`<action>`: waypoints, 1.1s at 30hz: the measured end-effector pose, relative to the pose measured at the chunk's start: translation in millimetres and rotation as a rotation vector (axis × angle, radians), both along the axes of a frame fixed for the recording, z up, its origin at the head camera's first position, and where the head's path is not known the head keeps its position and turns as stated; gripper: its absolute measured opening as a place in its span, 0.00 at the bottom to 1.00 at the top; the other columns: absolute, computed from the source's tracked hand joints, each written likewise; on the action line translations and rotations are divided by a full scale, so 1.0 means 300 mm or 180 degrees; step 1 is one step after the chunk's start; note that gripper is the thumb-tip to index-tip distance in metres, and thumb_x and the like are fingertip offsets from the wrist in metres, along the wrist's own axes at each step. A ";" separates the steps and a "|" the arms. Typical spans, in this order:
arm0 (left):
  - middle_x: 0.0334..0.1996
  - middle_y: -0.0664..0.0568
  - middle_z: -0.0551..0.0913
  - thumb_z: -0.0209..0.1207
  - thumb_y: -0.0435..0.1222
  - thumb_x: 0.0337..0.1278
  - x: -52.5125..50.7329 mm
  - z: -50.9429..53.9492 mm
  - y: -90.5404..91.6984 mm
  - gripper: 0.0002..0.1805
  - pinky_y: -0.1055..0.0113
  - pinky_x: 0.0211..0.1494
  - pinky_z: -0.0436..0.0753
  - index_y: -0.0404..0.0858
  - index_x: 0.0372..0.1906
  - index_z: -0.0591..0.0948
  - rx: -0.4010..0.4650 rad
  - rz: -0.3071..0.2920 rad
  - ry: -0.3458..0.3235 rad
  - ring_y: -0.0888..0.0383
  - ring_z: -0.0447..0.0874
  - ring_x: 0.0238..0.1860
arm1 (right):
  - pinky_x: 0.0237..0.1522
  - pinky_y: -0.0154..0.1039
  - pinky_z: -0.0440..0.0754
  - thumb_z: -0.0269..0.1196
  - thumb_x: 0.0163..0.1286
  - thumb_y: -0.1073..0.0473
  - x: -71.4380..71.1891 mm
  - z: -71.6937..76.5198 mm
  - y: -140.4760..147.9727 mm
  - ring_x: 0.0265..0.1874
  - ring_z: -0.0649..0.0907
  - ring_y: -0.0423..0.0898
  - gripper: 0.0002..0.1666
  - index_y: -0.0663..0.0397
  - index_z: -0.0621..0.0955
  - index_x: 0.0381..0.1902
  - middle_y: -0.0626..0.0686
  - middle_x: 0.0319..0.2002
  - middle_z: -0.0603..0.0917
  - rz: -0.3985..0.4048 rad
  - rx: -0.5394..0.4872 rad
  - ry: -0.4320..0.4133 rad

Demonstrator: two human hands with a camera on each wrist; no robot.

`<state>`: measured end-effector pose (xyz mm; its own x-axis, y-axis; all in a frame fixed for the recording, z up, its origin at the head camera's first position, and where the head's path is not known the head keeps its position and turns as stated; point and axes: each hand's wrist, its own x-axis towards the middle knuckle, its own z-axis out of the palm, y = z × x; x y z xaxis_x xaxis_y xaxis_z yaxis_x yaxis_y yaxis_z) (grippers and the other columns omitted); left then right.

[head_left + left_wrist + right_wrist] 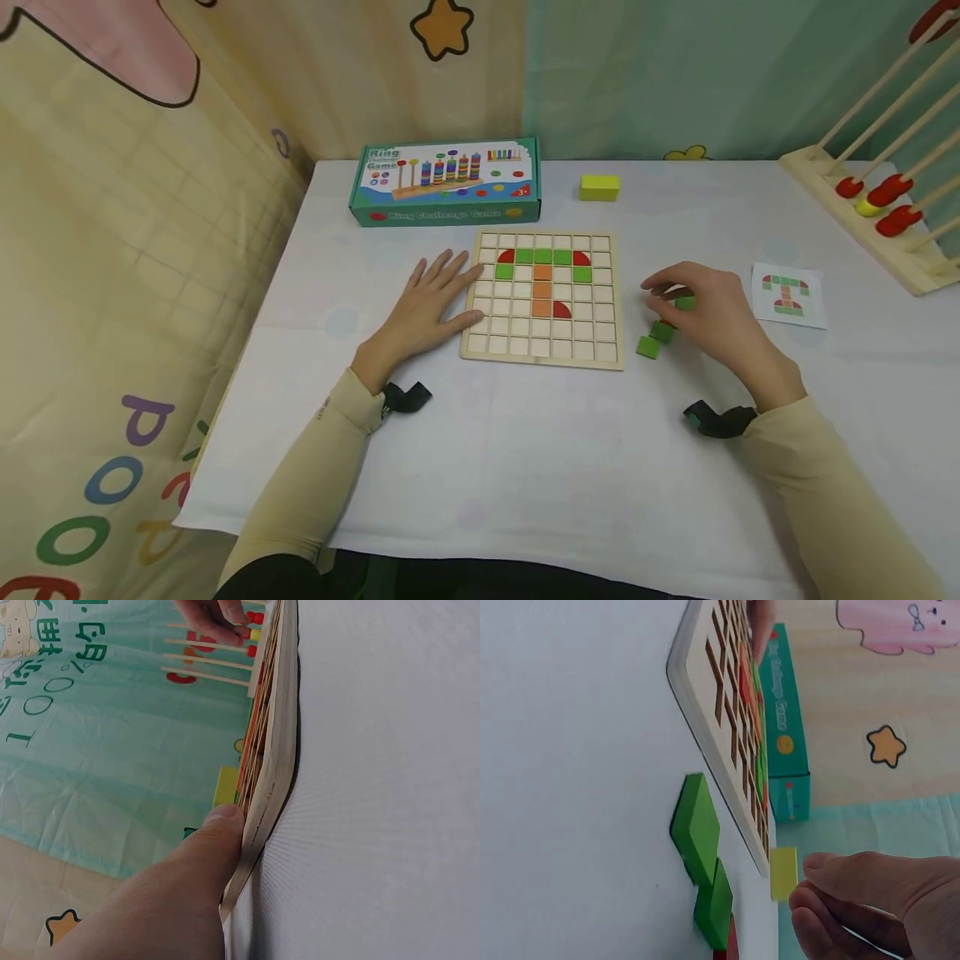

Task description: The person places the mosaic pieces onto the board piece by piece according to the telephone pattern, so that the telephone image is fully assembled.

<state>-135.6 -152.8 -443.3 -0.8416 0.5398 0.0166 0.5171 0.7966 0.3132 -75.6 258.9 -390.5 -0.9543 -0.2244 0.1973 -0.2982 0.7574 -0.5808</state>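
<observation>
Green tiles (pixel 662 332) near right hand (pixel 714 315).

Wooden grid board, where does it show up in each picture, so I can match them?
Head: the wooden grid board lies flat, slightly right of centre.
Left wrist: the board is nearly edge-on, running down from the top near the middle.
Right wrist: the board slants from the top, near the middle.
Shared landmark: the yellow block, visible in all three.

Has tiles (pixel 542 289) in the board (pixel 517 343), a box (pixel 450 183) and a block (pixel 598 187) behind it, loose tiles (pixel 648 347) at its right, a card (pixel 789 294) beyond them and, behind the card, an abacus (pixel 843 208).
</observation>
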 end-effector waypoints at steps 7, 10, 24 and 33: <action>0.87 0.53 0.48 0.53 0.64 0.73 -0.005 -0.006 -0.005 0.44 0.46 0.88 0.34 0.56 0.86 0.55 -0.0022 -0.0031 0.0006 0.49 0.36 0.88 | 0.44 0.17 0.76 0.73 0.66 0.69 0.010 -0.025 0.076 0.45 0.87 0.58 0.15 0.60 0.88 0.51 0.62 0.47 0.89 -0.0339 -0.0109 -0.0049; 0.87 0.53 0.48 0.54 0.64 0.73 -0.004 -0.005 -0.004 0.44 0.45 0.88 0.34 0.56 0.86 0.55 -0.0023 -0.0030 0.0006 0.50 0.36 0.88 | 0.49 0.26 0.77 0.73 0.66 0.70 0.010 -0.037 0.096 0.47 0.87 0.63 0.17 0.62 0.87 0.53 0.65 0.49 0.88 -0.0419 -0.0068 -0.0118; 0.87 0.51 0.49 0.55 0.63 0.73 -0.002 0.006 -0.003 0.44 0.45 0.88 0.34 0.55 0.86 0.56 0.0036 -0.0040 0.0019 0.49 0.37 0.88 | 0.49 0.59 0.77 0.74 0.64 0.69 0.011 -0.069 0.137 0.47 0.85 0.67 0.16 0.64 0.87 0.50 0.68 0.47 0.88 -0.0581 0.0265 -0.0069; 0.87 0.52 0.50 0.55 0.63 0.73 -0.001 0.000 -0.007 0.44 0.45 0.88 0.35 0.55 0.86 0.56 0.0029 -0.0025 0.0037 0.48 0.38 0.88 | 0.45 0.22 0.76 0.77 0.61 0.68 0.017 -0.043 0.016 0.43 0.87 0.56 0.19 0.61 0.88 0.51 0.60 0.44 0.90 -0.0293 -0.0213 0.0269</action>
<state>-135.9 -155.0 -443.2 -0.8370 0.5463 0.0315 0.5271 0.7895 0.3143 -70.6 263.7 -403.5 -0.9496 -0.1202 0.2895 -0.2791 0.7443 -0.6067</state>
